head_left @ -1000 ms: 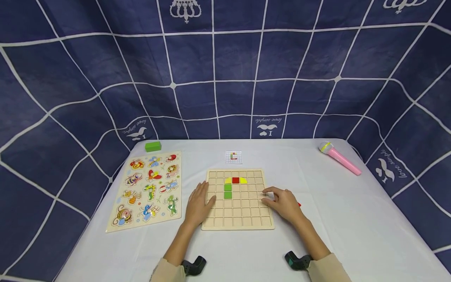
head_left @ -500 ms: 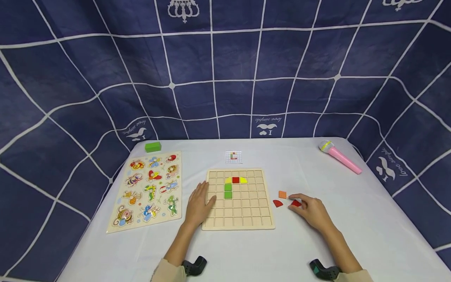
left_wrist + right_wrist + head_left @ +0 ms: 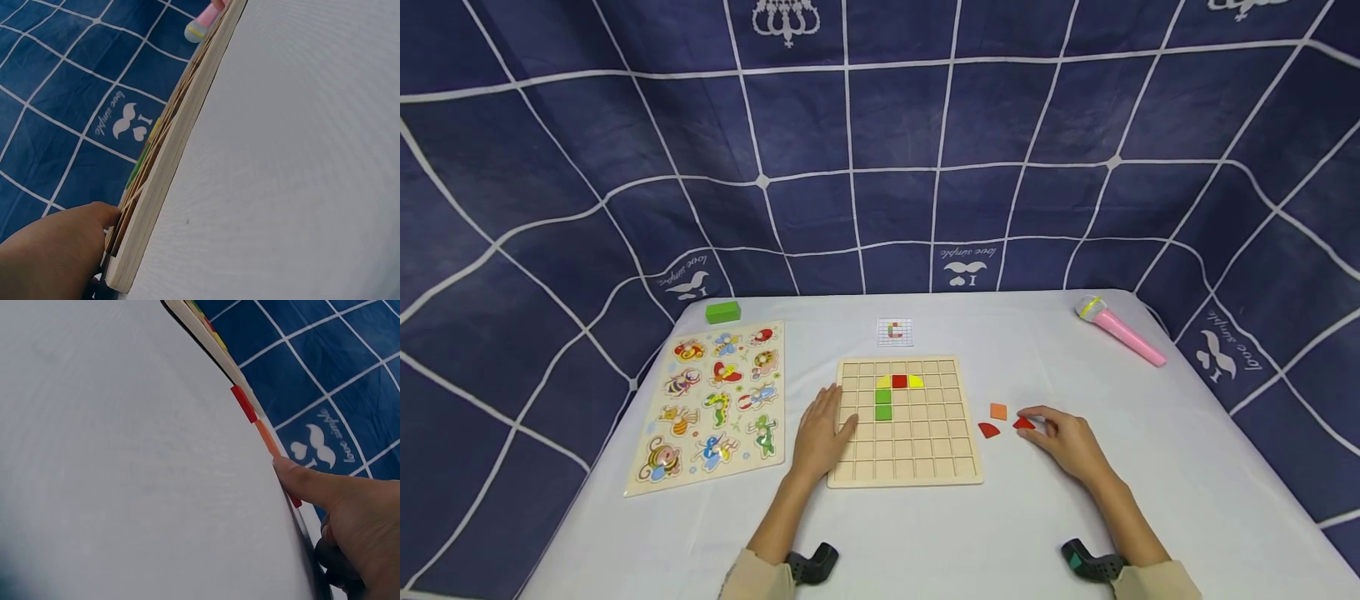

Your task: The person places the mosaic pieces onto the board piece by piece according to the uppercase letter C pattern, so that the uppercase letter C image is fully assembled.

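Note:
The wooden grid board lies flat on the table, holding two green square tiles, a red square tile and two yellow curved tiles. My left hand rests along its left edge, thumb over the rim; in the left wrist view the thumb touches the frame. Right of the board, my right hand pinches a red tile between thumb and index finger. A red quarter-circle tile and an orange square tile lie between that hand and the board.
A small pattern card lies behind the board. Left of it is an insect puzzle board, with a green block beyond. A pink toy microphone lies at the back right. A patterned blue curtain surrounds the table.
My right hand has moved right from the board's edge to the loose tiles. The red tile at its fingers has turned and shifted slightly toward the fingertips. My left hand stays put.

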### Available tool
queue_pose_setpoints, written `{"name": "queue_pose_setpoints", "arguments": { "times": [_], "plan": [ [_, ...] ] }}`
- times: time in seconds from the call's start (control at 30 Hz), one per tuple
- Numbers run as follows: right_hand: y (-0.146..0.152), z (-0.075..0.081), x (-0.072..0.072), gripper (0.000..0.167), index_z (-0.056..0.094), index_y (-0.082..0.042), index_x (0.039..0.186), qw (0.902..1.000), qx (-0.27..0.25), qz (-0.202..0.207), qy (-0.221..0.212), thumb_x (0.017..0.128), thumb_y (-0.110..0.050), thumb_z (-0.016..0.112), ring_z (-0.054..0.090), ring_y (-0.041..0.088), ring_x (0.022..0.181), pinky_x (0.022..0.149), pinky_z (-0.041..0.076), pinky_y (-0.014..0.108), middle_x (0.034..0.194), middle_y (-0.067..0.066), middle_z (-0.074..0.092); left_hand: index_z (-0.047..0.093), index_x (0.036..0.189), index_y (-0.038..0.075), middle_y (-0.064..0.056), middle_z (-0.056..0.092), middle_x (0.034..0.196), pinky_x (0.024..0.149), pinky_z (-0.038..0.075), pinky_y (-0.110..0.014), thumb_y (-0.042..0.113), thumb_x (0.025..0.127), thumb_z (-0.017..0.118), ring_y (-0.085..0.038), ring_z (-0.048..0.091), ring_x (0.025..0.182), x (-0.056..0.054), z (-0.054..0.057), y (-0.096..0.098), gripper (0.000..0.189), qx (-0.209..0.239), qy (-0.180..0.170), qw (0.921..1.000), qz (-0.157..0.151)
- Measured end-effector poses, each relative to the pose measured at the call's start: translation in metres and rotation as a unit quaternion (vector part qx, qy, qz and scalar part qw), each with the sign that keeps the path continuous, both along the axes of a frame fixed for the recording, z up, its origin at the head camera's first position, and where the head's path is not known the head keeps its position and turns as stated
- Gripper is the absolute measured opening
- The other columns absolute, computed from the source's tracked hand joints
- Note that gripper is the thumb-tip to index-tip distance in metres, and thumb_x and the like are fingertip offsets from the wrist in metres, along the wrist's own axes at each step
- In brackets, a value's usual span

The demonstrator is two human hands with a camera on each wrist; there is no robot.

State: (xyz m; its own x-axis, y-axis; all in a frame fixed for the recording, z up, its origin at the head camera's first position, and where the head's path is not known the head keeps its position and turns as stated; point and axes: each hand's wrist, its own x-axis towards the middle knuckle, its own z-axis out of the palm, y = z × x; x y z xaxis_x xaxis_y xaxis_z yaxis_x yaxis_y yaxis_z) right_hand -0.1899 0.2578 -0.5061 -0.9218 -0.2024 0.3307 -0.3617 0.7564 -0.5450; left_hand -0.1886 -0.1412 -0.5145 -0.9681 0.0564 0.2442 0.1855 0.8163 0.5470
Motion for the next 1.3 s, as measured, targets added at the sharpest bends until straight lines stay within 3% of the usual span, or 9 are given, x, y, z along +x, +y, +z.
{"name": "queue_pose_setpoints", "arguments": {
  "times": [0.2,0.63,1.0,1.17,1.3],
  "plan": [
    [-0.002,0.000,-0.004,0.027,0.071,-0.015,0.097,0.9998,0.002,-0.018,-0.011,0.074,-0.028,0.078,0.029,0.004,0.045,0.041,0.024,0.021,0.050,-0.010,0.035,0.034,0.140,-0.002,-0.017,0.033,0.145,0.111,0.016,-0.044,0.035,0.093,0.052,-0.031,0.023,0.136,0.000,0.001,-0.001,0.063,0.000,0.002,1.0000,-0.001],
    [0.004,0.001,0.002,0.030,0.070,-0.011,0.098,0.9992,0.009,-0.035,-0.020,0.074,-0.028,0.078,0.029,0.006,0.046,0.040,0.023,0.022,0.051,-0.008,0.033,0.034,0.140,-0.003,-0.018,0.032,0.145,0.111,0.015,-0.044,0.034,0.093,0.052,-0.032,0.023,0.136,-0.001,0.000,-0.001,0.063,0.005,0.001,1.0000,0.001],
    [-0.011,0.005,-0.003,0.025,0.070,-0.018,0.095,0.9987,-0.006,-0.034,0.036,0.074,-0.029,0.078,0.026,0.003,0.045,0.040,0.023,0.021,0.050,-0.012,0.031,0.034,0.140,-0.003,-0.018,0.033,0.144,0.111,0.015,-0.044,0.035,0.093,0.053,-0.032,0.024,0.135,-0.002,0.002,-0.002,0.063,-0.001,0.004,1.0000,-0.001],
    [-0.039,0.011,-0.006,0.027,0.070,-0.017,0.095,0.9976,-0.016,-0.016,0.065,0.072,-0.028,0.079,0.026,0.004,0.045,0.049,0.027,0.026,0.049,-0.014,0.030,0.035,0.139,-0.003,-0.018,0.033,0.144,0.111,0.016,-0.044,0.034,0.093,0.053,-0.032,0.024,0.135,-0.001,0.001,-0.002,0.062,0.002,0.006,1.0000,-0.002],
    [-0.064,0.012,-0.008,0.029,0.070,-0.016,0.095,0.9982,-0.020,0.007,0.055,0.072,-0.031,0.079,0.027,0.005,0.044,0.069,0.043,0.041,0.048,-0.014,0.032,0.035,0.139,-0.003,-0.018,0.033,0.144,0.111,0.015,-0.044,0.035,0.093,0.053,-0.032,0.023,0.135,0.000,-0.001,-0.001,0.063,0.004,0.003,1.0000,-0.002]
  ]
}}
